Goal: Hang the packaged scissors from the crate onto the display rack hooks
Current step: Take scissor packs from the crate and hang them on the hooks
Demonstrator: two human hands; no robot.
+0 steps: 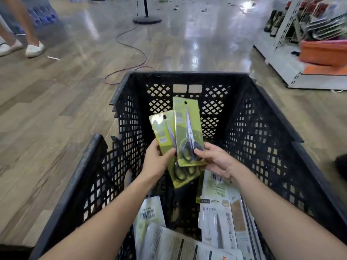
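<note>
Both my hands are raised over a black lattice crate (262, 128). My left hand (156, 160) grips one green-carded pack of black-handled scissors (162, 134) by its left edge. My right hand (217, 160) pinches a second green scissors pack (188, 128) at its lower right corner, overlapping the first pack in front. Each card has a hang hole at the top. More packaged goods (216, 222) lie face down and face up in the crate's near end. The white display rack (285, 34) stands at the far right, blurred.
A person's legs in white shoes (34, 48) stand at the far left. A cable (131, 51) snakes across the wood floor to a round stand base (147, 20). An orange bin (323, 52) sits on the rack's bottom shelf.
</note>
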